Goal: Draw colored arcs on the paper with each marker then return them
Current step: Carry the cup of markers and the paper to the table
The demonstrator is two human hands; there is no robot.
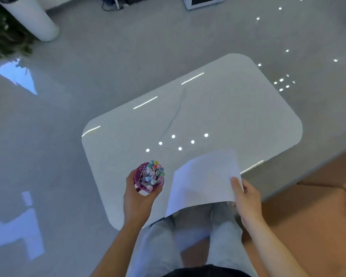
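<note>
I saw the left hand [137, 194] gripping the pink cup [138, 173] of markers [154, 172] and the right hand [246, 198] pinching the blank paper [204, 180] over the table [208, 116]. By my judgement nothing was drawn, and every arc was left to do.

We've got the markers [153, 173] bunched upright in a small purple cup [137, 174], pastel cap ends facing us, held in the left grip [137, 196] just over the near left part of the surface [208, 116]. To its right, the blank white paper [204, 180] hangs curled over the near edge, pinched at its right side by the right grip [246, 196].
</note>
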